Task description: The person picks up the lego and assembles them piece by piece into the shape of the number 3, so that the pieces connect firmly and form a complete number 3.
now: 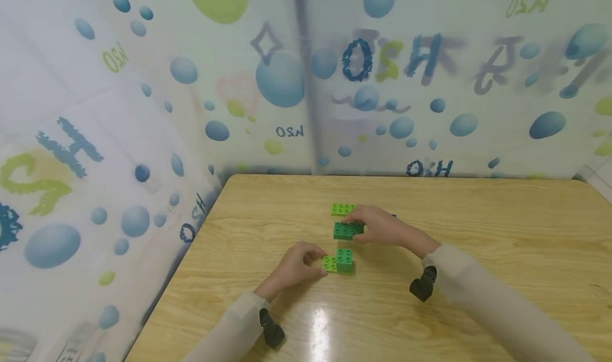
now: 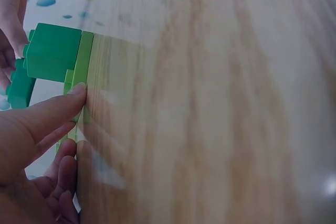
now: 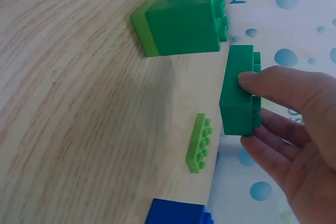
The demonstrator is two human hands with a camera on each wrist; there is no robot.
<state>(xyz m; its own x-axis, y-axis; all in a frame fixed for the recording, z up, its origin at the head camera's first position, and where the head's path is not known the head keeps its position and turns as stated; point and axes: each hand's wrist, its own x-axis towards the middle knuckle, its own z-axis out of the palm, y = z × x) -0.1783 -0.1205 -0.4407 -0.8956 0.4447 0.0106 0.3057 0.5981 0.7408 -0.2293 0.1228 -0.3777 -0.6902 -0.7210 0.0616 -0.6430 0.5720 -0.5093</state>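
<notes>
My left hand (image 1: 295, 263) pinches the left end of a thin lime-green toy building brick (image 1: 329, 264) on the table. On that brick's right end stands a tall, square green brick (image 1: 345, 260). Farther back, my right hand (image 1: 377, 227) grips a long dark green brick (image 1: 342, 232) between thumb and fingers. In the right wrist view this dark green brick (image 3: 236, 95) appears lifted off the tabletop, its studs facing up. The left wrist view shows my left thumb (image 2: 58, 111) against the lime brick's side, the fingers opposite it.
Behind the right hand another thin lime-green brick (image 1: 341, 209) lies on the wooden table (image 1: 268, 208). A blue brick (image 3: 176, 212) is mostly hidden behind the right wrist in the head view. A patterned curtain (image 1: 287, 149) hangs along the table's back and left edges.
</notes>
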